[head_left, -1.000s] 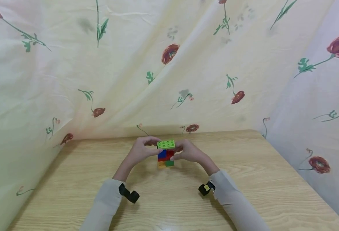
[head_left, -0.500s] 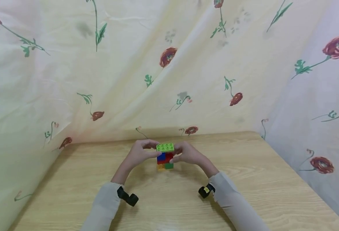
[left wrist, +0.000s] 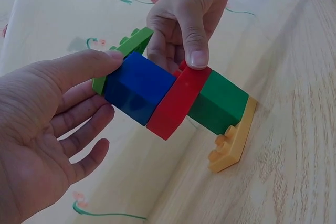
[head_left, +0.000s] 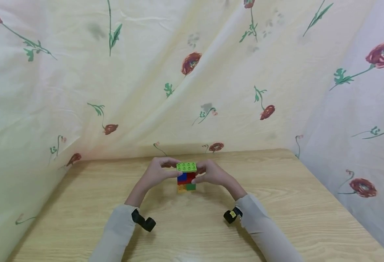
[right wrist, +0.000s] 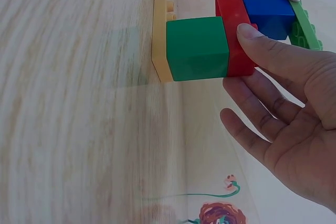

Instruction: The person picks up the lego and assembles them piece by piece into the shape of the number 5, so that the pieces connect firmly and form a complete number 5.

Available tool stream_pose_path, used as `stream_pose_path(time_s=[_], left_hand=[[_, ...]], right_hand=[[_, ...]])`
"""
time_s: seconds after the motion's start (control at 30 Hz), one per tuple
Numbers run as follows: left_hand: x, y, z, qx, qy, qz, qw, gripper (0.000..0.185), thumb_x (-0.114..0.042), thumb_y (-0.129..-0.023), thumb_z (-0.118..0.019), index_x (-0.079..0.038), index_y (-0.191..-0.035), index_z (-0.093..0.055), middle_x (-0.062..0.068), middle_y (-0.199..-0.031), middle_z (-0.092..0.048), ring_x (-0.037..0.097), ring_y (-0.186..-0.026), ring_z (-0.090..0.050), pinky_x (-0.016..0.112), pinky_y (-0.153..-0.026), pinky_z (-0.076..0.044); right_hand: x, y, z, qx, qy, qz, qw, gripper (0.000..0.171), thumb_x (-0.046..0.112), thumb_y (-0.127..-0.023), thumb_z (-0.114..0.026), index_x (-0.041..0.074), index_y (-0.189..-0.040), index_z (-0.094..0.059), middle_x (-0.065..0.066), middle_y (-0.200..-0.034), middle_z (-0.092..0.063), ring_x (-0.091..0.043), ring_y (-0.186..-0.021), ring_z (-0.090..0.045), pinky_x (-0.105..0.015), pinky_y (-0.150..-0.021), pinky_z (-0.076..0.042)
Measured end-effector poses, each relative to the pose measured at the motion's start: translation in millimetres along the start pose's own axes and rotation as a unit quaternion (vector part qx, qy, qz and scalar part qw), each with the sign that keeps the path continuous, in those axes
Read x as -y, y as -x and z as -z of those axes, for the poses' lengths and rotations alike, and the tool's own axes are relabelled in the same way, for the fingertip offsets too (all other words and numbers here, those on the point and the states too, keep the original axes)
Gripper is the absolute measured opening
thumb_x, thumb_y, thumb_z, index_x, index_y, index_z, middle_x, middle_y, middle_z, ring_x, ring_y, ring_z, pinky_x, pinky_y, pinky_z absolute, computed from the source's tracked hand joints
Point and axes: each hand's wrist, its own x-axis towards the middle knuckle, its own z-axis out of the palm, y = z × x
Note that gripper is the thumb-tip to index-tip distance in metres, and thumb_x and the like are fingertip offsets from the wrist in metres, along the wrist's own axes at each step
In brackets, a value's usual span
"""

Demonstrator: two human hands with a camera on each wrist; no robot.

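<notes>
A small tower of toy building bricks stands between both hands. From the bottom it has a yellow-orange base brick [left wrist: 233, 148], a green block [right wrist: 197, 49], a flat red brick [left wrist: 178, 103], a blue block [left wrist: 139, 88] and a lime green studded plate [head_left: 186, 167] on top. My left hand [head_left: 156, 174] pinches the tower's upper end, thumb where the blue block meets the lime plate, fingers partly hidden behind. Lower down on the other side, my right hand [head_left: 212, 173] grips the red brick, thumb on its front. In the right wrist view two of its fingers spread away from the bricks.
The bricks stand on a light wood-grain table [head_left: 185, 233], toward its far edge. A flowered cloth [head_left: 139, 80] hangs behind the table and along its sides. Each wrist wears a black camera mount, such as the left mount [head_left: 143, 220].
</notes>
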Motion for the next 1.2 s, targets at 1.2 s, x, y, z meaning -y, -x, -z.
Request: stream_pose_path(time_s=[1.2], left_hand=[[2.4, -1.0, -0.1, -0.003, -0.006, 0.003, 1.0000, 0.033, -0.027, -0.082, -0.086, -0.015, -0.112, -0.079, 0.005, -0.112, -0.076, 0.024, -0.106, -0.065, 0.043, -0.095, -0.052]], right_hand=[[3.6, 1.0, 1.1, 0.005, -0.005, 0.004, 1.000, 0.031, 0.008, -0.085, -0.082, 0.002, -0.115, -0.075, -0.012, -0.108, -0.078, -0.026, -0.102, -0.072, -0.053, -0.100, -0.053]])
